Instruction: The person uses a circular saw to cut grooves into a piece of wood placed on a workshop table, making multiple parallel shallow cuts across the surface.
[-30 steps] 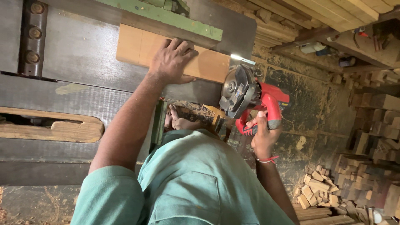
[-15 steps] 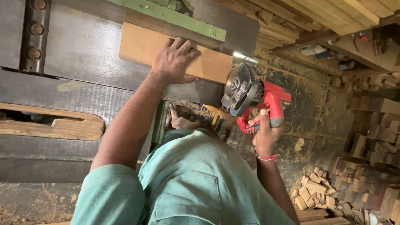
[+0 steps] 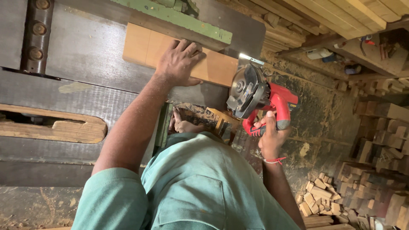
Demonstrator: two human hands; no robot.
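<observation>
My left hand (image 3: 178, 63) lies flat on a light wooden board (image 3: 142, 47), pressing it down on a dark metal machine table (image 3: 81, 72) against a green fence (image 3: 170, 19). The board's right end (image 3: 219, 68) reaches the table's edge. My right hand (image 3: 269, 138) grips the handle of a red and black hand-held circular saw (image 3: 255, 96). Its round blade guard sits just off the board's right end. My green shirt fills the bottom of the view.
A slot in the table (image 3: 51, 125) shows wood below. My bare foot (image 3: 181, 123) stands on the sawdust-covered floor. Small wood offcuts (image 3: 324, 200) are heaped at lower right, stacked blocks (image 3: 383, 140) at right, long planks (image 3: 324, 15) at top.
The view has shifted slightly. The saw stays at the board's right end and my left hand stays pressed on the board.
</observation>
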